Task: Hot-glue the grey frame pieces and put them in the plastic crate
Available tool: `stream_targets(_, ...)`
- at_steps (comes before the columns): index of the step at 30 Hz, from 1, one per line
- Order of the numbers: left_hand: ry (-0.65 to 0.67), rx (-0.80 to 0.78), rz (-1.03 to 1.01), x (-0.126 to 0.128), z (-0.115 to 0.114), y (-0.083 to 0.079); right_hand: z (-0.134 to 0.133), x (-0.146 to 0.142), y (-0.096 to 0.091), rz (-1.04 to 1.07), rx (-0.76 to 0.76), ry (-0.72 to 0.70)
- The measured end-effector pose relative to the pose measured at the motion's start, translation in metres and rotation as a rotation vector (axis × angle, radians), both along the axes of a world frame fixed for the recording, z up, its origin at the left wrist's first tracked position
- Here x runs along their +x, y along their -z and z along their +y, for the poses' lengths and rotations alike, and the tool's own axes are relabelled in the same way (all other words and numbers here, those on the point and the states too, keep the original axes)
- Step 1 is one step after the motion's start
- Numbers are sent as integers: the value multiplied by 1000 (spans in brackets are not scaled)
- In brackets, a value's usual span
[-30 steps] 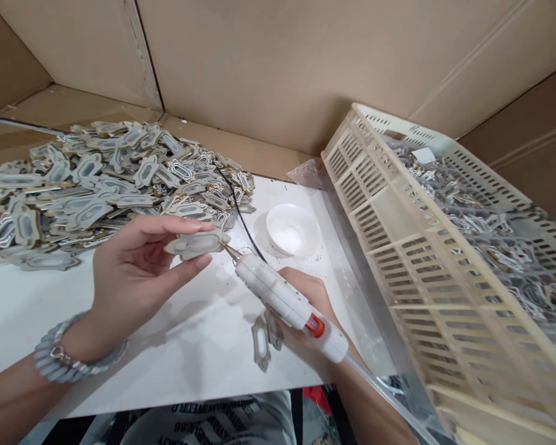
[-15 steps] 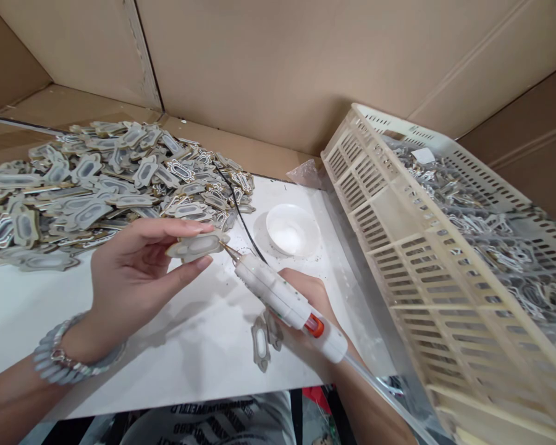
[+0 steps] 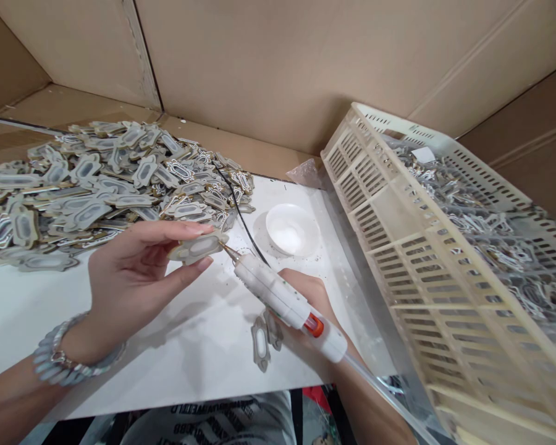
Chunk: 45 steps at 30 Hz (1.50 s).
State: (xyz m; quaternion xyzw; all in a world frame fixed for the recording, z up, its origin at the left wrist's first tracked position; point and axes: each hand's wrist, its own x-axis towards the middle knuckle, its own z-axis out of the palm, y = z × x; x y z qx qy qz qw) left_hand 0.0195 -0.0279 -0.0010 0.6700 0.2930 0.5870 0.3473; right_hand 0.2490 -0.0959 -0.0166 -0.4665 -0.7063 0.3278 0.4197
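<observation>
The left hand (image 3: pixel 132 278) pinched a small frame (image 3: pixel 189 252) between thumb and fingers, maybe by its edges so the glue gun (image 3: pixel 269 289) could reach the end poking past them. The right hand (image 3: pixel 314 288) gripped the gun, fingers mostly hidden. A big pile of frames (image 3: pixel 106 185) lay behind the left fingers; a white bowl (image 3: pixel 301 217) sat to their right.

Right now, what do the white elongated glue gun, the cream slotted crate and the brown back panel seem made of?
White elongated glue gun: probably smooth plastic, judging by its moulded-looking body; its shiny nozzle looks metal. Cream slotted crate: apparently satin, moulded plastic, with regular ribs. Brown back panel: likely matte cardboard, given its creases.
</observation>
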Motion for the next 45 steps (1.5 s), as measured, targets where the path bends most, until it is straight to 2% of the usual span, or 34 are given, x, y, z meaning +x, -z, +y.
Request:
stream_targets(11, -23, 11, -14, 0, 2, 3, -1, 0, 0, 10, -17, 14)
stream_targets(17, -79, 54, 8, -2, 5, 2, -1, 2, 2, -1, -12, 17)
stream_targets(23, -66, 60, 31, -4, 6, 0, 1, 4, 4, -34, -16, 45)
stream_targets(28, -42, -42, 39, -3, 10, 0, 1, 2, 2, -37, -53, 126)
stream_targets(32, -168, -40, 168, -6, 28, 11, 1, 1, -3, 36, -77, 197)
stream_targets(38, -429, -26, 328, -26, 67, 29, -1, 1, -8, 60, -87, 206)
stream_targets(42, -564, -25, 469, -37, 83, 31, -1, 1, -8, 67, -77, 203)
stream_targets(45, -611, -13, 537, -40, 88, 30, -1, 1, -8, 68, -83, 206)
